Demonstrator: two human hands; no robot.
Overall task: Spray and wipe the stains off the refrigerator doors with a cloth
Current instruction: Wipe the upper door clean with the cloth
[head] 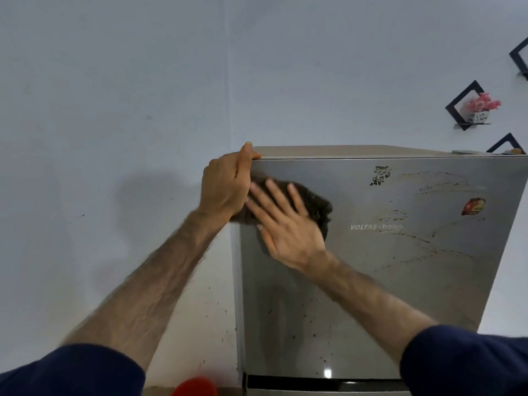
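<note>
**Colours on and around the fridge**

You face a silver-grey refrigerator door (371, 281) streaked with brown stains (423, 241). Your cloth (317, 208) is dark brown, your sleeves (463, 364) navy. The wall (114, 81) is pale blue-grey; black diamond shelves (464, 105) hold pink flowers (483, 101).

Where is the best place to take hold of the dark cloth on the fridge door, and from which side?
Probably its right edge, from the right. The cloth lies flat on the fridge door, and the right hand covers its middle with straight fingers; the left hand blocks the left side.
</note>
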